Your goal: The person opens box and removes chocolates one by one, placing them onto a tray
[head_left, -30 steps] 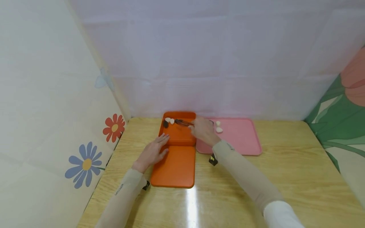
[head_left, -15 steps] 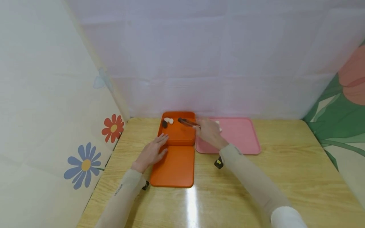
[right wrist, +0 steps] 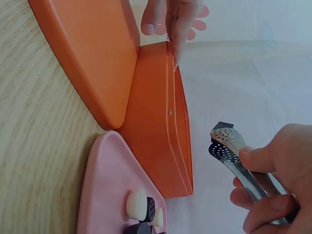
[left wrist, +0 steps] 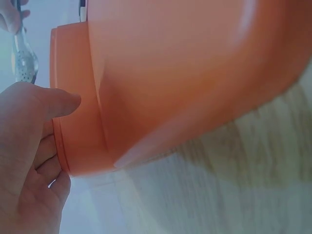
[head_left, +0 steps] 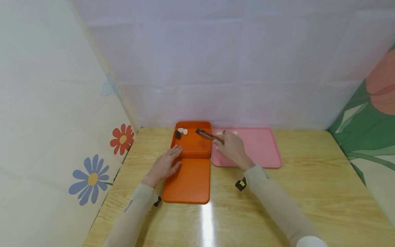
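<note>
My right hand [head_left: 232, 147] grips metal tongs [right wrist: 239, 163] with perforated heads, held over the right part of an orange box [head_left: 195, 154]. A dark piece [right wrist: 224, 125] sits between the tongs' heads. Inside the box, two white pieces [head_left: 182, 131] and a dark piece [head_left: 178, 134] lie together at the back left. My left hand [head_left: 163, 166] rests on the box's front left corner, fingers stretched over the rim and thumb pointing toward the front wall. Right beside the box is a pink tray [head_left: 260, 147]. White pieces [right wrist: 136, 204] and dark pieces [right wrist: 150, 208] cluster on it, partly behind my right hand in the head view.
A flat orange lid [head_left: 186, 181] lies on the wooden table [head_left: 240, 212] against the box's front. Behind the box and tray rises a pale cloth backdrop [head_left: 191, 68]. Flower-printed panels [head_left: 94, 178] stand at the sides.
My right hand has drawn back to the right with the tongs, their tips moving away from the white pieces in the box. The left hand stays on the box corner.
</note>
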Motion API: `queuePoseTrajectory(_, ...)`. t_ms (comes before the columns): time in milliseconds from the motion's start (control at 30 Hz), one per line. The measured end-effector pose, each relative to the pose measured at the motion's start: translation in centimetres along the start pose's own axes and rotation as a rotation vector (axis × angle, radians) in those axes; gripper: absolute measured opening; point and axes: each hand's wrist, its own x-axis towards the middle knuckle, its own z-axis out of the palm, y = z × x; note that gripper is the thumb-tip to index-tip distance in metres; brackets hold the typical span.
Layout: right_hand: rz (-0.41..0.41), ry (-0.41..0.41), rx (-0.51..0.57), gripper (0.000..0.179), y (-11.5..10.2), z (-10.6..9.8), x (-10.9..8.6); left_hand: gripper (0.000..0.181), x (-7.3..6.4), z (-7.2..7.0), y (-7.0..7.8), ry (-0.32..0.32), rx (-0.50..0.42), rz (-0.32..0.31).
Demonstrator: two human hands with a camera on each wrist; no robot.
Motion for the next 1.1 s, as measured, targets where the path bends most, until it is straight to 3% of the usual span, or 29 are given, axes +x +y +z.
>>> queuePoseTrajectory(267,0.091,-0.011,0.066,0.042,0.8,-0.1,-1.2,0.062,0.0,0.1,0.1,-0.002,-0.013,-0.009)
queuePoseTrajectory(433,0.073,-0.012,0.044,0.035,1.3,-0.1,-1.8,0.062,0.0,0.2,0.1,0.007,-0.01,0.001)
queuePoseTrajectory(700,0.111,-0.001,0.051,0.022,2.0,-0.5,-2.8,0.062,-0.1,0.1,-0.1,-0.002,0.001,-0.004)
queuePoseTrajectory(967,0.172,-0.009,0.117,0.029,2.8,-1.1,-4.0,0.063,-0.1,0.0,0.0,-0.013,-0.002,-0.01)
queuePoseTrajectory(1100,0.145,0.004,0.098,0.032,3.3,-1.3,-4.7,0.063,-0.1,0.1,0.0,-0.011,-0.002,-0.011)
